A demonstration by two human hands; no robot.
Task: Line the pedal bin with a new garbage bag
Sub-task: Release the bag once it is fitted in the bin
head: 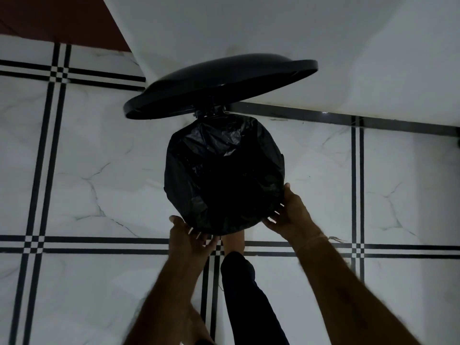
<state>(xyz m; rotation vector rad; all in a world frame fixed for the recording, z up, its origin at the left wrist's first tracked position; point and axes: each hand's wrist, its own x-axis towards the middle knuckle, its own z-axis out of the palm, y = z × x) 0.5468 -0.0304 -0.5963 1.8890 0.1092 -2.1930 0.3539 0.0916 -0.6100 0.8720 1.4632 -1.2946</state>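
Note:
A round pedal bin stands on the floor below me, its mouth and sides covered by a black garbage bag (224, 170) that is folded down over the rim. The black lid (219, 85) stands raised behind it, tilted against the wall. My left hand (191, 237) is at the near-left of the rim, fingers spread and touching the bag's lower edge. My right hand (288, 215) is at the near-right of the rim, fingers spread against the plastic. My foot (234, 241) reaches under the bin's front; the pedal itself is hidden.
The floor is white marble-look tile (99, 183) with black double stripes. A white wall (323, 58) runs behind the bin, with a dark skirting strip (323, 117) at its base. My dark trouser leg (249, 302) stretches toward the bin.

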